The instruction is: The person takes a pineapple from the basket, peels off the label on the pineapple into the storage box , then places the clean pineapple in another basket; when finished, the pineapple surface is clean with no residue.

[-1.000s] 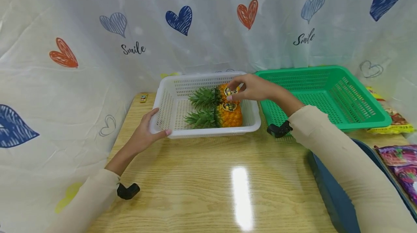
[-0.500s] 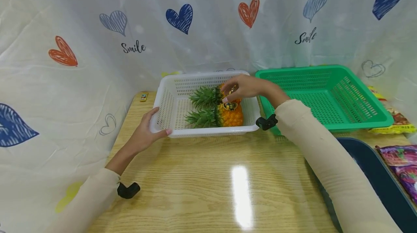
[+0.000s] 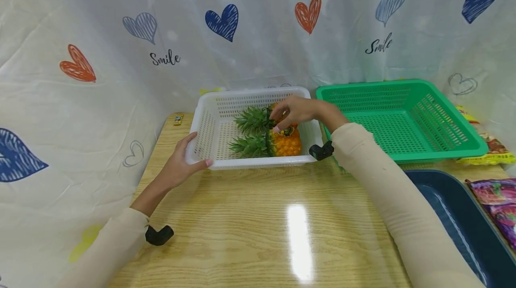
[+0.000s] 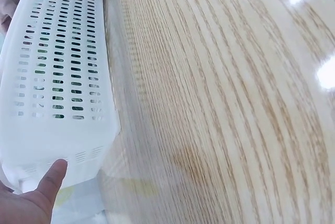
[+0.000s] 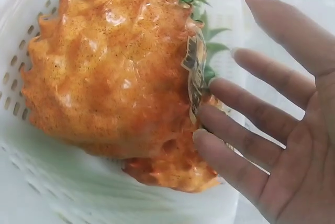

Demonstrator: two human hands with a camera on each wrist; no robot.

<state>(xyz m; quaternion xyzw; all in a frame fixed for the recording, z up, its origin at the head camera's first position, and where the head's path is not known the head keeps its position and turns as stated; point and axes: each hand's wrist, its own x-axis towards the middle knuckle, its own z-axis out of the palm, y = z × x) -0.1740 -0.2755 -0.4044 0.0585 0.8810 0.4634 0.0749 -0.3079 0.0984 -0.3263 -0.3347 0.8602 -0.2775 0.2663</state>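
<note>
Right wrist: right hand [image 5: 309,145], fingers apart, just beside the pineapples [image 5: 115,72]; we guess stiff, knobbly, fairly heavy, so cup the body, skip the fragile leaves. Head: we count two pineapples under that hand inside one white basket [image 3: 242,163], one green basket [image 3: 395,129] to its right. Left hand [image 3: 175,168] grips the white basket's corner. Left wrist: thumb touches the wall.

Two pineapples [image 3: 288,146] lie one behind the other in the left basket [image 3: 258,162], toward its right end. Immediately right stands the second basket [image 3: 395,131]; before that, a tub [image 3: 455,203]. Bags [image 3: 497,205] lie right of the tub. A small packet [image 3: 178,119] lies left of the left basket. Behind both baskets: a curtain [image 3: 262,66].
</note>
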